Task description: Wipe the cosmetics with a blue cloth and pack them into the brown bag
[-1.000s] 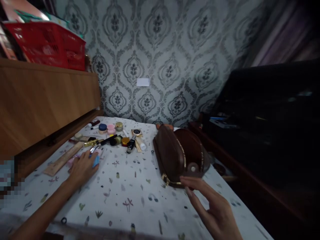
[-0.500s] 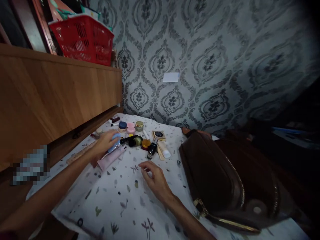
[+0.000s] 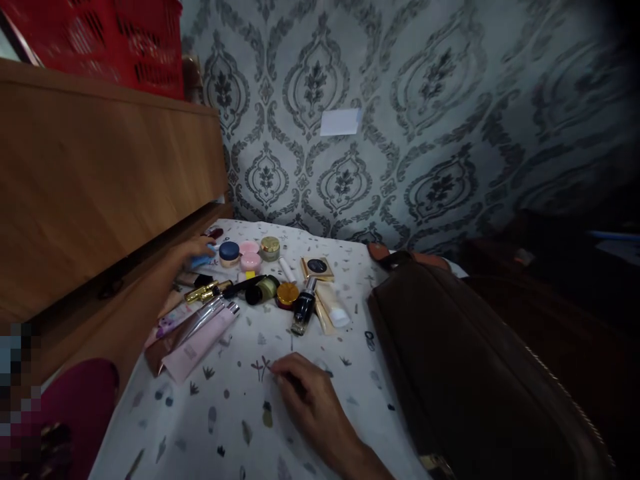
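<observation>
My left hand (image 3: 184,259) reaches to the far left end of a row of cosmetics on the patterned tablecloth (image 3: 235,420), its fingers closed round a small blue item (image 3: 204,259). Just beyond it stand a blue-lidded jar (image 3: 229,251), a pink jar (image 3: 249,257) and a gold-lidded jar (image 3: 270,247). My right hand (image 3: 313,403) rests palm down on the cloth with bent fingers and holds nothing. Ahead of it lie a dark nail polish bottle (image 3: 303,313), a white tube (image 3: 333,307) and a pink tube (image 3: 199,345).
A large brown bag (image 3: 450,380) lies on the table's right side. A wooden cabinet (image 3: 100,173) runs along the left with a red basket (image 3: 110,33) on top. The patterned wall stands behind, dark furniture to the right. A square compact (image 3: 317,267) lies mid-table.
My left hand carried the blue item away from the pink tube to the back left by the jars. My right hand left the bag and settled on the cloth. The view swung left and closer.
</observation>
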Tool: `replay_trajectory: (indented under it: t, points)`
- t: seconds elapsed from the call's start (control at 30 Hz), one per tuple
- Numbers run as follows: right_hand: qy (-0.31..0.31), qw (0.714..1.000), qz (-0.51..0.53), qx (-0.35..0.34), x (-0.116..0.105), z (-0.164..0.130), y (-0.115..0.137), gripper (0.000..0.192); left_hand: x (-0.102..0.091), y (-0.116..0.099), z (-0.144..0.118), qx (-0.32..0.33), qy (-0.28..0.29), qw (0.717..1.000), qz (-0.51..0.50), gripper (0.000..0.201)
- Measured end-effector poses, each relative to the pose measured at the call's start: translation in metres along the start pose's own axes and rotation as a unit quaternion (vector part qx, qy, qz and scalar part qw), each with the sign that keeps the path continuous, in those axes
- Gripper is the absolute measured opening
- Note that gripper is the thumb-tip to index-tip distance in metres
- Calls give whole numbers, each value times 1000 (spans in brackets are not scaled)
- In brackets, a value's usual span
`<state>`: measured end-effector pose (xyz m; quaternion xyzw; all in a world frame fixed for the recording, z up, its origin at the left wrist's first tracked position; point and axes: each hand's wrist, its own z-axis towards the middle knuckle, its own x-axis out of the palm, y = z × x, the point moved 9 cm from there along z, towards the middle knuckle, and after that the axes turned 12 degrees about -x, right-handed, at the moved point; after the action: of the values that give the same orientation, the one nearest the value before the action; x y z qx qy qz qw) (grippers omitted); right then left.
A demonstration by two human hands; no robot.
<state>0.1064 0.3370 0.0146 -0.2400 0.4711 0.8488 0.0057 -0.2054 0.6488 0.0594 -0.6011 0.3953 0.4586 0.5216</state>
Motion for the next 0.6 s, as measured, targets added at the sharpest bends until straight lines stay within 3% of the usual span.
replay_trajectory:
  t: [0.17,0.43,0.6]
  points:
    - [12,1000,2,14,1,-1,-2,19,7,11,5,7,3,998,55,32]
    - [9,1000,4,-1,-3,2,7,19,8,26,-36,51,-12,996,69,34]
    - [8,1000,-4,4,-1,1,5,19,7,26,-51,44,-50,997,48,39]
